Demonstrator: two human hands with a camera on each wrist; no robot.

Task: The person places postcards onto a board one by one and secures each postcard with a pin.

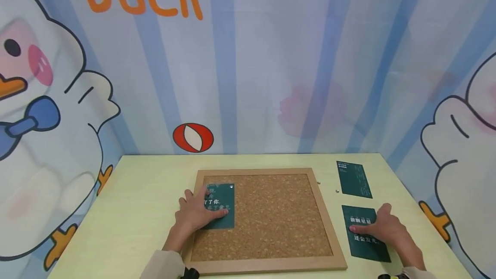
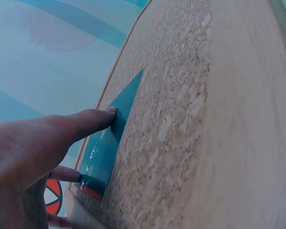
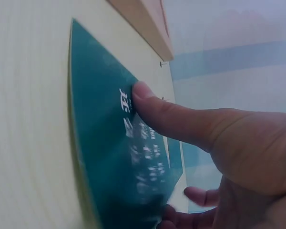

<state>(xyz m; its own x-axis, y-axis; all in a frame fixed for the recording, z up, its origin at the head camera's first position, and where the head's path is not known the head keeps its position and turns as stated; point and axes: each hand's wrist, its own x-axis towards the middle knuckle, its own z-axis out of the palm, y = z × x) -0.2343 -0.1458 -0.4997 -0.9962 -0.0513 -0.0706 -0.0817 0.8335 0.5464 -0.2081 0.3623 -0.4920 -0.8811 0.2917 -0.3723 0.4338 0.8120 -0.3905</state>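
A dark green card [image 1: 228, 201] with white writing lies on the upper left of a wood-framed cork board [image 1: 279, 218]. One small pin [image 1: 231, 186] sits at its upper right corner. My left hand [image 1: 195, 211] rests on this card, thumb across its face and other fingers spread by its left edge. To the right of the board, my right hand [image 1: 391, 227] holds a second green card [image 1: 360, 244]. In the right wrist view its thumb [image 3: 157, 107] lies on the card's printed face, with fingertips at the far edge, partly hidden.
Behind the right-hand card lies another green card [image 1: 354, 180] on the pale table [image 1: 135, 210]. Two small pins, one by the frame [image 1: 319, 183] and a loose pin [image 1: 337, 191], are between board and cards. A striped duck-print curtain [image 1: 263, 63] stands behind the table.
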